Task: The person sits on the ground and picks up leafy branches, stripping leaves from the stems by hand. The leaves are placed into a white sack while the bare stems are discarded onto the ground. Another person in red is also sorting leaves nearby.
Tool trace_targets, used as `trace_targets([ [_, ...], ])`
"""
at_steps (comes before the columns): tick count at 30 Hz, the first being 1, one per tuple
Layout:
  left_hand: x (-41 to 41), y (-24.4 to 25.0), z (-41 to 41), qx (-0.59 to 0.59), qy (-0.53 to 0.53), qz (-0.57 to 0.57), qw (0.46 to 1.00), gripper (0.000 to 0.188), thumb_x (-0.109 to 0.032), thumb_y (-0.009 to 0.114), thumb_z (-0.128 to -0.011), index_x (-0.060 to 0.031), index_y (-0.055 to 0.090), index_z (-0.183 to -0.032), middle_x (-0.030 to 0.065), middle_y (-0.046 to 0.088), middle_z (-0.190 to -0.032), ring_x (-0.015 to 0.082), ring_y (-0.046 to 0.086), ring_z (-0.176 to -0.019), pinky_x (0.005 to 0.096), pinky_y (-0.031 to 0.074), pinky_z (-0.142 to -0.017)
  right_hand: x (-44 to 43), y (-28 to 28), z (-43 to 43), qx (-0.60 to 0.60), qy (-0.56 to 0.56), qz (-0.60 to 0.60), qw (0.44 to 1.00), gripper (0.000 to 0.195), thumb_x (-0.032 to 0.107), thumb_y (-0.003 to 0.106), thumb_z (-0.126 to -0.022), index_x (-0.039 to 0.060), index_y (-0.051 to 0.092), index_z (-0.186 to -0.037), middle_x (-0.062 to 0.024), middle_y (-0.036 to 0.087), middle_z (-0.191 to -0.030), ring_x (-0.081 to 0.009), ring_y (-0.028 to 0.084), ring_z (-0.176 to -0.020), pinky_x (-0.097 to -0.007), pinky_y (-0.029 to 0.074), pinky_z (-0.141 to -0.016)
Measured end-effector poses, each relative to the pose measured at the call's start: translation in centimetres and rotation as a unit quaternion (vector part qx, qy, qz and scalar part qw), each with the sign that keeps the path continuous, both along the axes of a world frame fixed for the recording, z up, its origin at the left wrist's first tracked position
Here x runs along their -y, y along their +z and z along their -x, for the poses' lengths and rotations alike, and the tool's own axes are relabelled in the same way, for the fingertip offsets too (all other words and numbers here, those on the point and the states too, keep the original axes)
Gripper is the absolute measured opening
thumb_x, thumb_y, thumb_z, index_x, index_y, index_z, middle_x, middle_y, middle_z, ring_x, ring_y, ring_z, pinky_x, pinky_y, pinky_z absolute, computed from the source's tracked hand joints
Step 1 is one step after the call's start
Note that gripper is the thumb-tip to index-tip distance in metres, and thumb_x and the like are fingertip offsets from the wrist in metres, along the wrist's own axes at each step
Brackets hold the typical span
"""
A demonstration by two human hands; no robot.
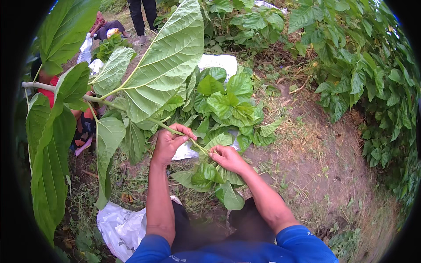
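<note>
My left hand (172, 141) is closed around the green stem of a long leafy branch (115, 104), which runs up to the left and bears several large leaves. Near the leafy tip of the same branch, my right hand (227, 157) pinches the thin stem between thumb and fingers. The tip leaves (204, 177) hang below my right hand. Beyond both hands lies a heap of broad green leaves (227, 105) over a white woven sack (218, 62), whose edge also shows beside my left hand.
A crumpled white plastic sack (123, 227) lies by my left arm. Leafy bushes (371, 72) line the right side. A person in red (44, 92) is partly hidden behind the branch at left; others sit and stand farther back.
</note>
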State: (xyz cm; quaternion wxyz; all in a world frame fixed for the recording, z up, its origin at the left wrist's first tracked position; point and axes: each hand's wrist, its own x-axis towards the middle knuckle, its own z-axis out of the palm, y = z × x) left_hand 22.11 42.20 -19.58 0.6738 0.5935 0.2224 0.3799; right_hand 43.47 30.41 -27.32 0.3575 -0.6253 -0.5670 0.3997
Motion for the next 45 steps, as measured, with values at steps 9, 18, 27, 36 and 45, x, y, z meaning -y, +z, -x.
trace_targets([
  [9,-0.5,-1.4,1.0,-0.046,-0.051,-0.018,0.997,0.014,0.009,0.059,-0.090,0.0003,0.062,-0.101,0.0106,0.070,-0.097,0.0197,0.069,-0.094,0.0342,0.054,-0.090,0.1,1.3,1.1,0.223,0.038,-0.058,0.972,0.025,0.028,0.059,-0.092,0.0060,0.069,-0.101,-0.0214,0.069,-0.081,-0.0406,0.067,-0.081,-0.0500,0.052,-0.075],
  [18,-0.7,-1.7,1.1,-0.026,-0.032,0.035,0.999,0.015,0.008,0.059,-0.089,0.0003,0.059,-0.102,0.0108,0.069,-0.097,0.0204,0.069,-0.093,0.0336,0.054,-0.088,0.5,0.8,1.6,0.184,0.026,-0.069,0.980,0.024,0.024,0.058,-0.089,0.0015,0.065,-0.085,-0.0233,0.067,-0.078,-0.0437,0.065,-0.075,-0.0529,0.051,-0.070],
  [27,-0.2,-0.7,0.9,0.047,-0.008,0.081,0.996,0.015,0.007,0.059,-0.088,0.0011,0.059,-0.101,0.0127,0.069,-0.096,0.0215,0.070,-0.091,0.0339,0.056,-0.087,-0.1,0.4,0.8,-0.031,-0.119,-0.056,0.991,0.024,0.021,0.058,-0.091,0.0004,0.067,-0.084,-0.0110,0.064,-0.068,-0.0208,0.060,-0.062,-0.0343,0.047,-0.061],
  [36,-0.3,-2.5,-0.3,0.015,-0.010,0.059,0.998,0.017,0.009,0.059,-0.088,0.0011,0.059,-0.103,0.0124,0.069,-0.096,0.0218,0.070,-0.091,0.0355,0.056,-0.088,-0.3,-1.1,0.5,0.137,-0.045,-0.096,0.985,0.028,0.025,0.060,-0.090,-0.0021,0.066,-0.086,-0.0218,0.065,-0.070,-0.0344,0.064,-0.064,-0.0430,0.050,-0.064],
  [45,-0.5,-1.0,1.2,-0.007,-0.008,0.073,0.997,0.017,0.005,0.061,-0.088,0.0013,0.056,-0.104,0.0135,0.069,-0.095,0.0234,0.071,-0.090,0.0358,0.056,-0.086,1.2,1.3,0.3,0.123,0.087,-0.054,0.987,0.027,0.027,0.056,-0.094,0.0025,0.067,-0.097,-0.0230,0.064,-0.074,-0.0427,0.064,-0.072,-0.0510,0.050,-0.069],
])
